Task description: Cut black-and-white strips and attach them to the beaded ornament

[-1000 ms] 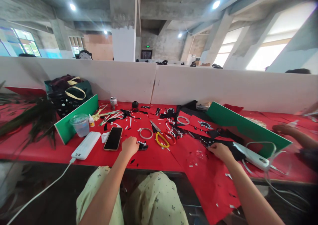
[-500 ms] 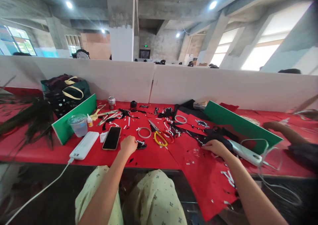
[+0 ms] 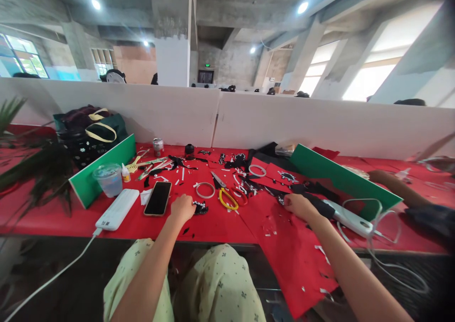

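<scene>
My left hand point(image 3: 183, 209) is closed on the near edge of a small black piece with white beads point(image 3: 201, 208), which lies on the red tabletop point(image 3: 220, 225). To the right, my right hand point(image 3: 300, 206) reaches down with its fingers drawn together beside a small dark beaded bit point(image 3: 281, 199). Whatever those fingertips hold, if anything, is hidden. Between my hands lie yellow-handled scissors point(image 3: 228, 198) and a ring-shaped roll of tape point(image 3: 205, 190). A phone point(image 3: 158, 198) rests left of my left hand.
Green boards point(image 3: 103, 172) flank the workspace, another green board point(image 3: 344, 179) standing at right. A plastic cup point(image 3: 108, 179), a glue bottle point(image 3: 125, 173) and a white power bank point(image 3: 118, 209) sit at left. Another person's arm point(image 3: 394, 187) is beyond the right board. Scraps lie scattered.
My right hand has moved left and slightly up, to the small dark beaded bit, and its fingers are more bunched. My left hand stays at the black beaded piece. The camera view shifted slightly.
</scene>
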The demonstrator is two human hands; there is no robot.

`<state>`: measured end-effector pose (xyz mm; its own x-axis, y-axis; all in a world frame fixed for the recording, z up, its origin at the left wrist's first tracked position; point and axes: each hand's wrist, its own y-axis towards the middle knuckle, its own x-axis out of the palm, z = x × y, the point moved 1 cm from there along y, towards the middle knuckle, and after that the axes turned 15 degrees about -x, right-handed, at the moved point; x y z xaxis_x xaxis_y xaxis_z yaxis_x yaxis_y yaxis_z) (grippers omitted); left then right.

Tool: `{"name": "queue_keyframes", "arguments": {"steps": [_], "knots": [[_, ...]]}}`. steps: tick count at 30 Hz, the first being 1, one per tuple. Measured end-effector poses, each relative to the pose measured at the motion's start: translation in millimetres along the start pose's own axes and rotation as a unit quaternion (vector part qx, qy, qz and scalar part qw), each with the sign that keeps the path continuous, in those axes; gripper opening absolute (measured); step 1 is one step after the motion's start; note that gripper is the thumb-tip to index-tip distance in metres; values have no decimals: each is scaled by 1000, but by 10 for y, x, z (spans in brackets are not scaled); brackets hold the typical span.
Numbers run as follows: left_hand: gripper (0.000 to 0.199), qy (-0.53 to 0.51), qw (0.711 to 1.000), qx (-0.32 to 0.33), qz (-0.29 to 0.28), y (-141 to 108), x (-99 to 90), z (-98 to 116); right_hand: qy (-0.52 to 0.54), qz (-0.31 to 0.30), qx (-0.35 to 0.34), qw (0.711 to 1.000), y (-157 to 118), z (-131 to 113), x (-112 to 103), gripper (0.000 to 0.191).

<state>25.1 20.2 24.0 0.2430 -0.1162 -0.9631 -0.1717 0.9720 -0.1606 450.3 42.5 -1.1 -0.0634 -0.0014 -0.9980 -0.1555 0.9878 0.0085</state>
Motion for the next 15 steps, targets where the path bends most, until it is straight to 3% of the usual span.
{"name": "queue_keyframes", "arguments": {"steps": [11,15], "knots": [[24,20,1000,12,-1,1,9,-4,41,-58,-46,996,174,-11,-96,17],[24,20,1000,14,0,-8,0,2,42,-48,-61,996,199,-36,-85,18]]}}
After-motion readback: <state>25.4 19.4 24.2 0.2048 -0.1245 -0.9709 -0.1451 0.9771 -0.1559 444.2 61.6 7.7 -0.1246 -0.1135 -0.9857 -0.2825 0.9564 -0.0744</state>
